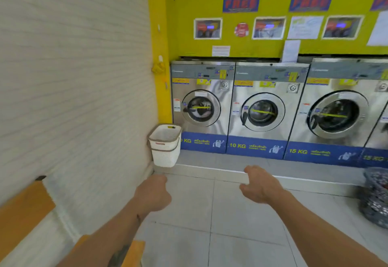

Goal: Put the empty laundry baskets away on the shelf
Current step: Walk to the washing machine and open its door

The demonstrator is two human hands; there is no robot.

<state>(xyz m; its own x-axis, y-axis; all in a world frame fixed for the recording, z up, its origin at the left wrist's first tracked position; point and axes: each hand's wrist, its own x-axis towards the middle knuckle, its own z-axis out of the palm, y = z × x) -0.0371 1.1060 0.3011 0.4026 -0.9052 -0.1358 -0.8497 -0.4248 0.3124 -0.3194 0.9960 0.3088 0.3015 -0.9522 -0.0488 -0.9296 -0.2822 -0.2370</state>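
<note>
Two nested white baskets [165, 145] stand in the corner beside the end washer [202, 107], beyond both empty hands, left hand [154, 193] curled and right hand [260, 185] loosely half-open, where lifting the upper rim alone could likely separate the stack and drop the lower basket.

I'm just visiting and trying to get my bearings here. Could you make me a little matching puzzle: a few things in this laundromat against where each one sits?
Things:
1. white baskets
2. grey basket
3. wooden bench

Places:
a. along the left wall
b. far right of the floor
c. in the corner beside the leftmost washer

Pairs: 1-c, 2-b, 3-a.
</note>
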